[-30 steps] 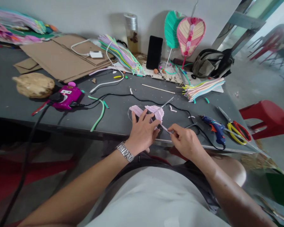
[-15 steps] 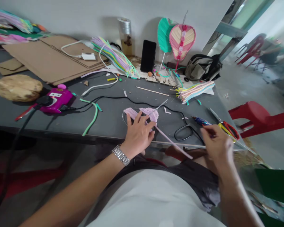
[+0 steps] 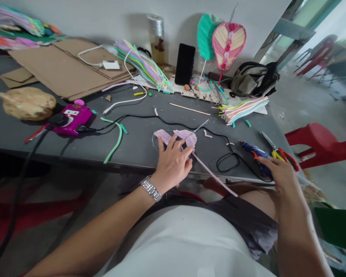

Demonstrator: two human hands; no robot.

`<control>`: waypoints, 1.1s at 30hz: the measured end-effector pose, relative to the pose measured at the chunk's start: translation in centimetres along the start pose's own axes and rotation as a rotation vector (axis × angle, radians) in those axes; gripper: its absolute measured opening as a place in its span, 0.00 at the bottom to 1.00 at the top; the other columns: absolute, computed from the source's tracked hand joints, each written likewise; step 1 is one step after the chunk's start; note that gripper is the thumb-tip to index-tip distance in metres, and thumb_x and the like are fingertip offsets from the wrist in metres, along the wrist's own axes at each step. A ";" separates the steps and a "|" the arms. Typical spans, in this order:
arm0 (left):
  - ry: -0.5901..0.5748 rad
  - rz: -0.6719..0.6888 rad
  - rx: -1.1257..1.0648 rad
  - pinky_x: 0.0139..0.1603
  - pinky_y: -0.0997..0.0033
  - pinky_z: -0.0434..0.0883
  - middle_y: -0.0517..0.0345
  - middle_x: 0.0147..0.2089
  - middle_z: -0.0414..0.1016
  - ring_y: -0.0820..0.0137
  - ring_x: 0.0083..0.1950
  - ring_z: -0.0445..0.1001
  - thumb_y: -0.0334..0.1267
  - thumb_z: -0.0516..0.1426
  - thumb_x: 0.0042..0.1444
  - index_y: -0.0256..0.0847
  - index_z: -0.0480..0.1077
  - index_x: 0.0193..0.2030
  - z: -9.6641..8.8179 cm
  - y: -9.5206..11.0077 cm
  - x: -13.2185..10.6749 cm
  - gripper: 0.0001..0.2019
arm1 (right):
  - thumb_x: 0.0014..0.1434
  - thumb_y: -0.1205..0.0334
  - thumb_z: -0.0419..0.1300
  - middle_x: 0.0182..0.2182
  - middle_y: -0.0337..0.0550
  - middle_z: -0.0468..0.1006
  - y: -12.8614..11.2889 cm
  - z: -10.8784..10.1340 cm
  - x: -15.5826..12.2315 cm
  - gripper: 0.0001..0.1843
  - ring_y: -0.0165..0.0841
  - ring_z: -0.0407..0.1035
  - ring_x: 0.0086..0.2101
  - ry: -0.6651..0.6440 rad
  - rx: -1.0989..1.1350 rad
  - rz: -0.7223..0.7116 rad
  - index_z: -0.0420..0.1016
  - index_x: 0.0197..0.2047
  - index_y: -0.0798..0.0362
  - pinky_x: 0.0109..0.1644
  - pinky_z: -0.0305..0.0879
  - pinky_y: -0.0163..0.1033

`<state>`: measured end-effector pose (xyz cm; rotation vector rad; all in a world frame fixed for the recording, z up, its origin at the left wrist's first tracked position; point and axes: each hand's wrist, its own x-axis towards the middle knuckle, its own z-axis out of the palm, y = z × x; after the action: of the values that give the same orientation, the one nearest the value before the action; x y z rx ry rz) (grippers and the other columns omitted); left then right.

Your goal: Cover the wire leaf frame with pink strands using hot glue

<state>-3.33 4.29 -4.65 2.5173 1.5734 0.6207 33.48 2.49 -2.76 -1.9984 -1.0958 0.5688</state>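
Note:
My left hand (image 3: 173, 167) rests on a pale pink, leaf-like pipe-cleaner piece (image 3: 190, 138) near the table's front edge. Its fingers are spread over the piece, hiding part of it. A thin wire stem sticks out at the upper right. From under the fingers a loose pink pipe cleaner (image 3: 215, 175) runs down right, past the edge. My right hand (image 3: 281, 175) is closed round the handle of a blue glue gun (image 3: 250, 148) with an orange trigger, which lies with its nozzle pointing left. Scissors (image 3: 279, 152) with red and yellow handles lie just beyond that hand.
A black cord (image 3: 167, 124) crosses the table from a purple power socket (image 3: 75, 117). Behind are cardboard sheets (image 3: 54, 73), pipe-cleaner bundles (image 3: 144, 65), a phone (image 3: 185, 63), a jar (image 3: 157, 42), two leaf-shaped fans (image 3: 229, 44) and a bag (image 3: 252, 79). A red stool (image 3: 320, 142) stands right.
My right hand has come down onto the glue gun and closed on its handle. My left hand stays on the pink piece. The whole view has shifted slightly.

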 end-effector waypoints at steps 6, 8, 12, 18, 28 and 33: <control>-0.002 0.001 -0.016 0.71 0.19 0.45 0.41 0.63 0.75 0.41 0.75 0.59 0.37 0.57 0.65 0.45 0.77 0.53 -0.1 0.0 0.0 0.13 | 0.37 0.57 0.72 0.26 0.45 0.77 -2.6 -0.4 -2.5 0.14 0.30 0.66 0.21 -0.055 0.609 0.157 0.78 0.29 0.53 0.18 0.52 0.34; 0.002 -0.003 -0.015 0.71 0.19 0.45 0.41 0.63 0.74 0.41 0.74 0.60 0.37 0.57 0.65 0.45 0.77 0.54 -0.1 0.0 0.0 0.13 | 0.39 0.56 0.70 0.24 0.44 0.76 -3.5 -0.1 -3.4 0.13 0.25 0.58 0.17 -0.145 0.661 0.145 0.75 0.27 0.53 0.16 0.46 0.34; -0.002 -0.008 -0.010 0.71 0.18 0.44 0.41 0.63 0.74 0.40 0.74 0.60 0.37 0.56 0.65 0.44 0.76 0.55 -0.1 0.0 -0.1 0.14 | 0.41 0.58 0.70 0.23 0.41 0.77 -5.6 0.4 -5.1 0.15 0.27 0.61 0.15 -0.010 0.683 -0.012 0.72 0.32 0.51 0.18 0.49 0.34; 0.006 -0.019 -0.047 0.72 0.19 0.43 0.41 0.63 0.74 0.41 0.74 0.61 0.38 0.56 0.64 0.44 0.75 0.56 0.0 0.0 -0.1 0.15 | 0.54 0.40 0.66 0.25 0.41 0.74 -7.1 -0.5 -6.1 0.22 0.26 0.58 0.15 -0.072 0.709 -0.042 0.74 0.35 0.52 0.17 0.47 0.35; 0.014 -0.017 -0.055 0.72 0.20 0.44 0.43 0.62 0.74 0.42 0.74 0.60 0.39 0.58 0.64 0.46 0.75 0.55 -0.1 -0.1 -0.1 0.14 | 0.49 0.57 0.70 0.23 0.42 0.81 -7.0 3.0 -8.2 0.14 0.34 0.72 0.22 0.004 0.644 -0.223 0.82 0.39 0.55 0.26 0.68 0.38; 0.024 -0.017 -0.064 0.72 0.20 0.43 0.43 0.61 0.76 0.41 0.73 0.60 0.40 0.59 0.64 0.46 0.76 0.53 -0.2 -0.2 0.2 0.12 | 0.55 0.49 0.68 0.20 0.39 0.77 -7.0 4.5 -8.1 0.16 0.30 0.67 0.21 -0.470 0.430 -0.116 0.82 0.37 0.55 0.26 0.65 0.35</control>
<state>-3.53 4.54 -4.47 2.4576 1.5549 0.6900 22.59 -0.19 0.29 -1.4524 -1.2260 1.1449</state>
